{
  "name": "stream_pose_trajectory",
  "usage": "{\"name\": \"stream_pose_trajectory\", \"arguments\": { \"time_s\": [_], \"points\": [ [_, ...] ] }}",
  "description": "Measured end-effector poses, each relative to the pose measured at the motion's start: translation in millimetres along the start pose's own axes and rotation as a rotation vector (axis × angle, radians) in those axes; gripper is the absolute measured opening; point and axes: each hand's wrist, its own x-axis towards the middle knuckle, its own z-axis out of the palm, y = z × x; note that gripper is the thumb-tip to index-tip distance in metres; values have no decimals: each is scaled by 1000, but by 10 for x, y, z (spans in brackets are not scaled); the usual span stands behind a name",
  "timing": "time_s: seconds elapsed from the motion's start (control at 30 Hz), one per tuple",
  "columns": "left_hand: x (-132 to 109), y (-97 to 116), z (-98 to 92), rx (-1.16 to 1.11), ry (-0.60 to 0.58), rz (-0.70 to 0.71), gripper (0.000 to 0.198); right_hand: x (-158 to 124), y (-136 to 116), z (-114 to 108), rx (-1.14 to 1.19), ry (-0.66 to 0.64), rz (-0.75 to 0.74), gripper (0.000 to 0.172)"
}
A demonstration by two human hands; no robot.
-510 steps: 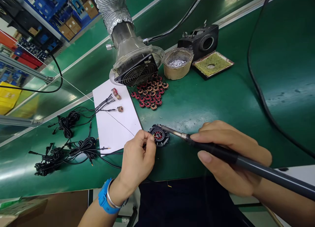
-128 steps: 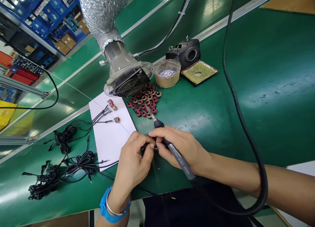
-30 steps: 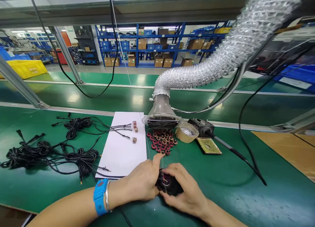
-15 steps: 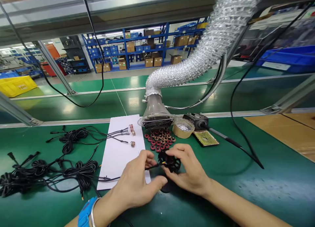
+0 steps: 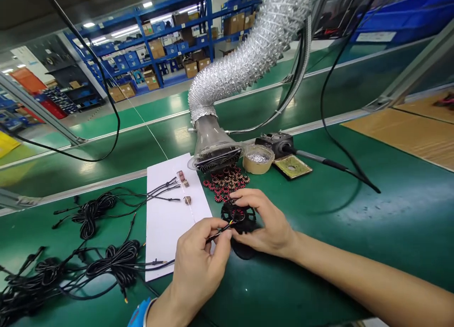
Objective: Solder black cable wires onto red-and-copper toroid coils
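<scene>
My left hand (image 5: 200,256) pinches a black cable (image 5: 216,233) between thumb and fingertips; the cable's end shows small yellow and red wires. Its tip lies against a round black slotted part (image 5: 251,219), which my right hand (image 5: 270,227) holds from the right side with fingers curled over its rim. A red-and-black ring sits in the middle of that part. Under it a dark disc (image 5: 244,251) lies on the green table. Just behind my hands is a pile of red-and-black rings (image 5: 225,182).
An extraction hood (image 5: 213,145) with a silver duct stands behind the rings. To its right are a round tub (image 5: 258,159), a yellow sponge tray (image 5: 292,166) and a soldering iron (image 5: 319,160). White paper (image 5: 161,237) and coiled black cables (image 5: 118,260) lie left.
My left thumb and fingers have closed on the cable near its end. The view has tilted and shifted, and the black part shows its ring more openly in my right hand.
</scene>
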Motion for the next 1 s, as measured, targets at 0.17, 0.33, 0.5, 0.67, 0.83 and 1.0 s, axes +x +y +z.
{"name": "stream_pose_trajectory", "arguments": {
  "time_s": [0.17,0.33,0.5,0.67,0.83,1.0],
  "points": [
    [-21,-9,10,26,-5,5,15,-22,4,3,59,-10,20,51],
    [-12,-46,26,-90,-64,-59,13,-20,-27,-51,49,-59,11,44],
    [17,-52,35,21,-56,-11,15,-82,-70,-67,65,-132,51,32],
    [57,-45,22,126,-43,33,14,-127,-105,-50,116,-193,98,38],
    [48,-85,40,129,-15,48,13,-57,-146,-144,210,-278,127,29],
    [69,-104,66,137,-76,38,12,-58,-148,-193,228,-324,257,17]
  ]
}}
